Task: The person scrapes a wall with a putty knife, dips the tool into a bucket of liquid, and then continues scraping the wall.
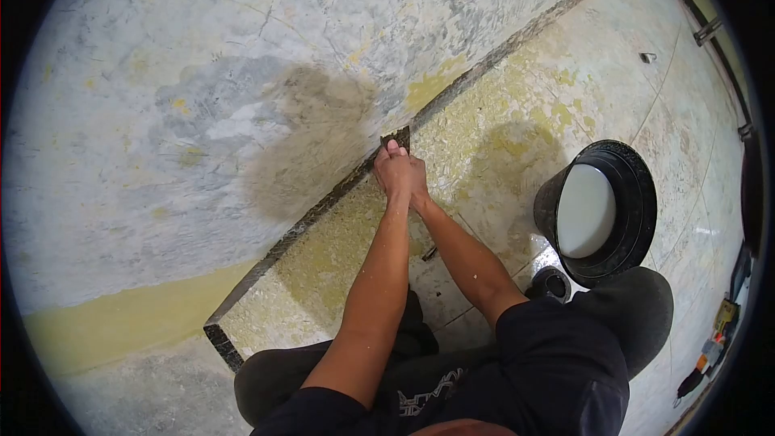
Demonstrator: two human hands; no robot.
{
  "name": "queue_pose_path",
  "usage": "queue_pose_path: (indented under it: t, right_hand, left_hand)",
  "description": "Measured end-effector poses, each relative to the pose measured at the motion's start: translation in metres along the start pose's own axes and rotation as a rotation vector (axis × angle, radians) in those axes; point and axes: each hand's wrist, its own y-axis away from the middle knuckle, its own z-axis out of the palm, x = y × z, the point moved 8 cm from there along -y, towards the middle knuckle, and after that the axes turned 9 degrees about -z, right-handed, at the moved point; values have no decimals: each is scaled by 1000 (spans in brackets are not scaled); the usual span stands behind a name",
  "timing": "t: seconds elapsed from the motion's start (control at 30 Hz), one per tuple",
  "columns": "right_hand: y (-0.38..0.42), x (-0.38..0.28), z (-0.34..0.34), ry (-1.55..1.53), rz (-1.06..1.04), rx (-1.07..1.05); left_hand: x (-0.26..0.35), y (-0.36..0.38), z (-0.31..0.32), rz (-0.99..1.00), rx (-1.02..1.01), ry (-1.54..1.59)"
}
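Note:
My left hand [392, 171] and my right hand [417, 182] are closed together at the foot of the wall, the left lying over the right. Just past their fingertips shows a dark, speckled, flat-edged piece [396, 139], like a scraper blade. It lies against the dark skirting strip [315, 214] between wall and floor. My hands hide any handle. Yellow paint flakes [484, 129] cover the floor around them, and small specks cling to my forearms.
A black bucket [638, 194] with whitish liquid [587, 211] stands to the right, by my knee. The patchy wall [218, 137] rises at the left. A small dark piece [429, 253] lies between my arms. Several tools [710, 347] lie at the far right.

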Motion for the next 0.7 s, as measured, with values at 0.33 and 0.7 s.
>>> queue_pose_path:
  t: [0.33, 0.7]
  right_hand:
    - [4, -30, -22, 506, -44, 64]
    - [-10, 9, -5, -19, 84, -73]
  left_hand:
    - [-9, 3, 15, -259, -200, 311]
    - [-3, -7, 6, -60, 8, -46]
